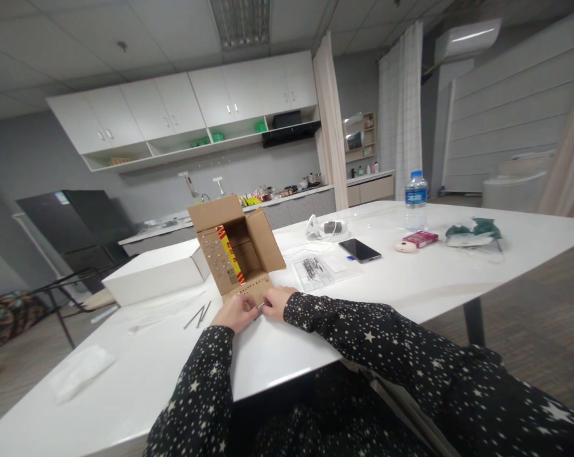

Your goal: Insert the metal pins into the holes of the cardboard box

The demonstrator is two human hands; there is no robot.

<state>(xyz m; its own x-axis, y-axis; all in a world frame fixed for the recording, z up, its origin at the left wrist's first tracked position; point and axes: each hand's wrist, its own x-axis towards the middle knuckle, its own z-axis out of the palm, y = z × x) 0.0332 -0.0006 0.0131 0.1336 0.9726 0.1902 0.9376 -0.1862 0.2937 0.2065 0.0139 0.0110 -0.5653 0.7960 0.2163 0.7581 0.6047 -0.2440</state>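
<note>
Left hand (238,313) and right hand (277,302) pinch a silvery piece (261,306) by a cardboard box (214,259) (wide open).

light: even, muted | sheen: tabletop (401,285) | glare: streak on air conditioner (468,42) | blur: overall softness | edges: wide-angle stretch

At the near edge of the white worktop (263,381), a small silver metal piece (261,307) is mostly covered by the fingertips of the left hand (236,312) and the right hand (276,303); which hand grips it, I cannot tell. Both hands also hide part of the near flap (254,289) of the brown cardboard box (220,212). On its yellow-and-red tape strip (230,254), the lettering is too small for reading. Toward the worktop's left edge, a crumpled white plastic wrapper (82,372) is blurred. The black star-patterned sleeves (373,333) are cut off by the view's bottom
</note>
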